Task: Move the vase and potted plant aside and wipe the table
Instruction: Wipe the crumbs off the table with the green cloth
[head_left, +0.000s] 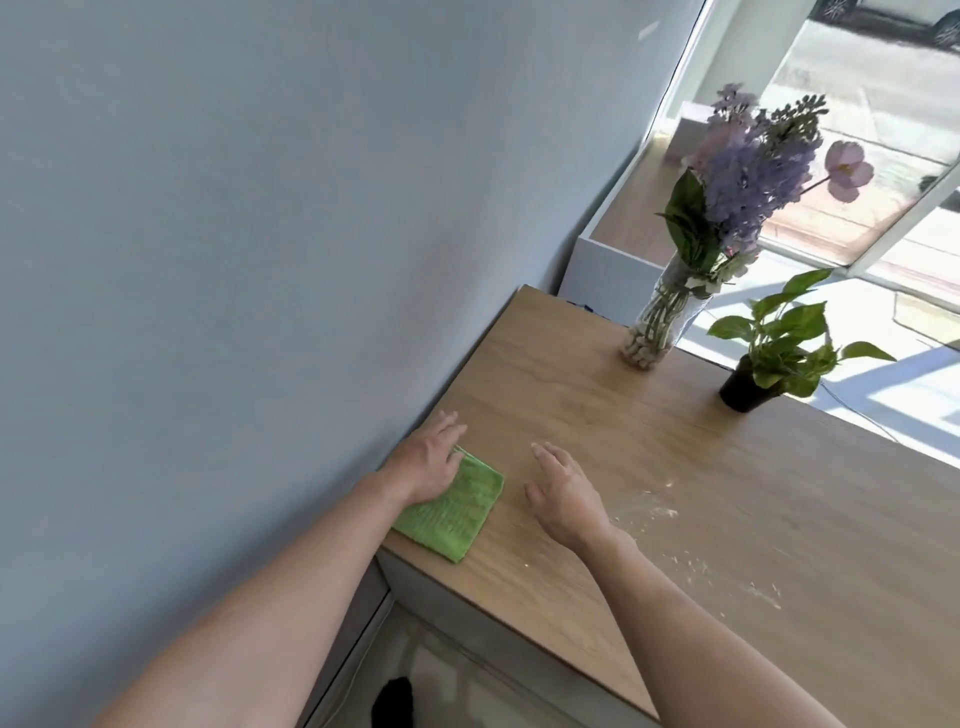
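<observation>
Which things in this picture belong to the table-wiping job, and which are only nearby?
Part of the job: vase, potted plant, green cloth, table, crumbs, left hand, right hand.

Only nearby: white cabinet, window, grey wall.

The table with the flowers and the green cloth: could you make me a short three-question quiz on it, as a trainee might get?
1. True or false: the left hand lies on the green cloth.
2. Which stands nearer the wall: (a) the glass vase or (b) the potted plant?
3. What lies scattered on the table beside the right hand?

Key
1. True; it rests flat on the cloth's wall-side edge.
2. (a), the vase.
3. Pale crumbs, not yet wiped; the right hand is open and holds nothing.
</observation>
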